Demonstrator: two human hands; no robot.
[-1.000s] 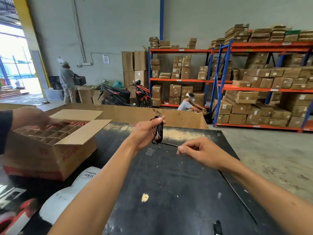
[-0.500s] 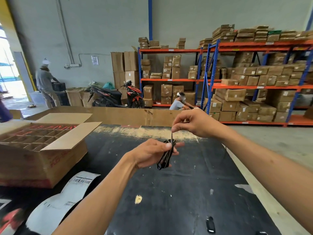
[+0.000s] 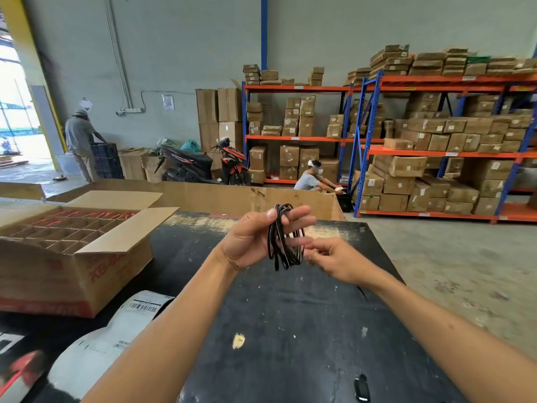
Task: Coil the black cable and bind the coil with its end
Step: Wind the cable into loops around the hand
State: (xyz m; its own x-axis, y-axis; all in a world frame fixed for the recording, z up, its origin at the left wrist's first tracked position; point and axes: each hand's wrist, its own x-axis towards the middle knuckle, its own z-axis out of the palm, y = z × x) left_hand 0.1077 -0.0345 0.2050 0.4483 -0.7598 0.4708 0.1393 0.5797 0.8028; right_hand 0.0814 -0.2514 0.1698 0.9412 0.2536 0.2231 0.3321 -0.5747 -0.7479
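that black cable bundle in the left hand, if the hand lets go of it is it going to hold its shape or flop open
Probably flop open. The thin black cable coil hangs in loose, uneven loops from the left hand, with no wrap visible around it yet. It sags below the fingers, so it looks limp and light. The right hand works at its side, blurred.

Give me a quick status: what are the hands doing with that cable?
Left hand holds the black cable coil above the black table. Right hand pinching at coil's side, blurred. Binding not visible. Nothing in the way.

Open carton (image 3: 87, 251) on table (image 3: 290, 330), left of the hands (image 3: 252, 239) holding cable (image 3: 283, 239)
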